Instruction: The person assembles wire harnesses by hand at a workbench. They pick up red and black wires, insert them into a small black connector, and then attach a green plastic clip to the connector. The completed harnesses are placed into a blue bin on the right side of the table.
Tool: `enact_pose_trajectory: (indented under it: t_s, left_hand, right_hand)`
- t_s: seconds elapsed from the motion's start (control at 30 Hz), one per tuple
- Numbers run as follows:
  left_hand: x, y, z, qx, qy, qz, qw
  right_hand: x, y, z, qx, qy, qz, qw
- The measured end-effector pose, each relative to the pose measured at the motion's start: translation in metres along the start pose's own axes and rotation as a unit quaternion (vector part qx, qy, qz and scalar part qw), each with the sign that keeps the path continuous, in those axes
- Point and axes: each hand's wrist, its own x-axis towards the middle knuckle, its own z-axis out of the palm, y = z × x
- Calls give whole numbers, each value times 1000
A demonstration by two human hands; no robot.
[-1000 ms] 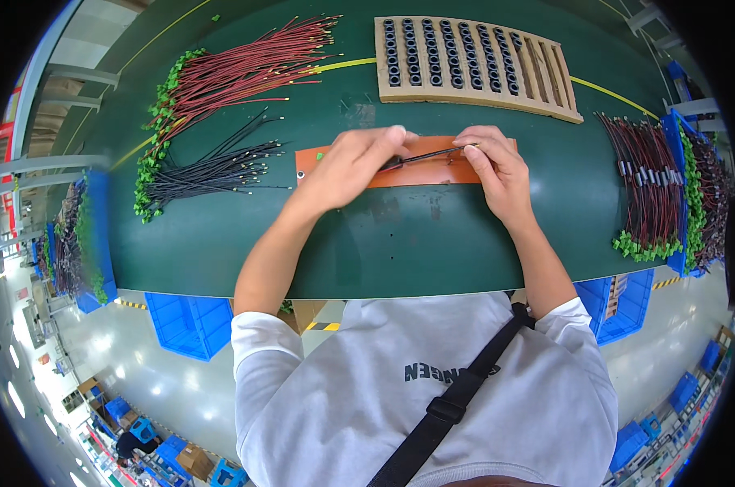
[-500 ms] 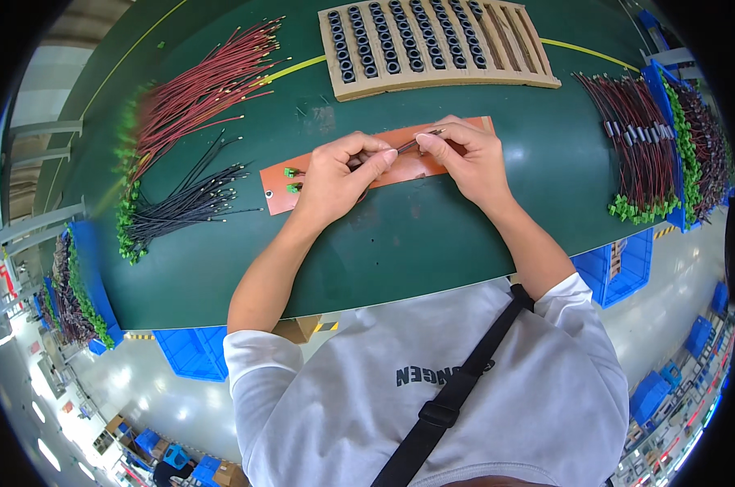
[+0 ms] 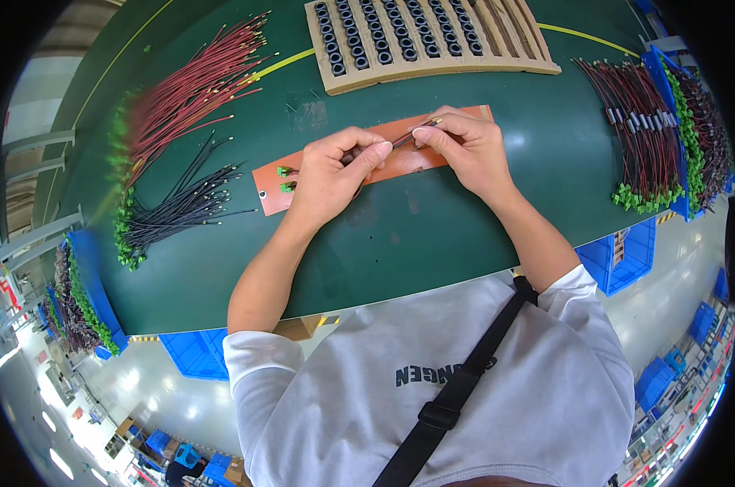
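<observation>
Over a long orange-brown board on the green table, both my hands work on thin dark wires. My left hand is closed around the wires, thumb pressed against the fingers. To its right, my right hand pinches the same wires close to their tips, which poke out above the thumb and forefinger. Two green connectors rest at the board's left end, with short leads running under my left hand. My fingers hide most of the wires' length.
Red wires and black wires with green connectors lie at the left. A cardboard tray with rows of black rings stands at the back. Right of the board are wires with grey cylinders; blue bins hang below the table edge.
The view has shifted slightly, so the tray and left-hand wires appear higher or farther left. My hands keep their grip; the wire tips show a bit more above my right fingers.
</observation>
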Motion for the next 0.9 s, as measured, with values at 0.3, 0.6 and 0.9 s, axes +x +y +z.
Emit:
enact_pose_trajectory:
  t_s: [0.3,0.6,0.9]
  left_hand:
    - [0,2,3,1,6,-1,1000]
    - [6,7,-6,-69,78,59,993]
    - [-47,35,-59,221,151,181,946]
  right_hand:
    - [0,0,-2,-6,-9,3,1000]
    - [-2,1,-5,-96,26,-88,991]
    - [-7,3,-15,-243,12,-134,961]
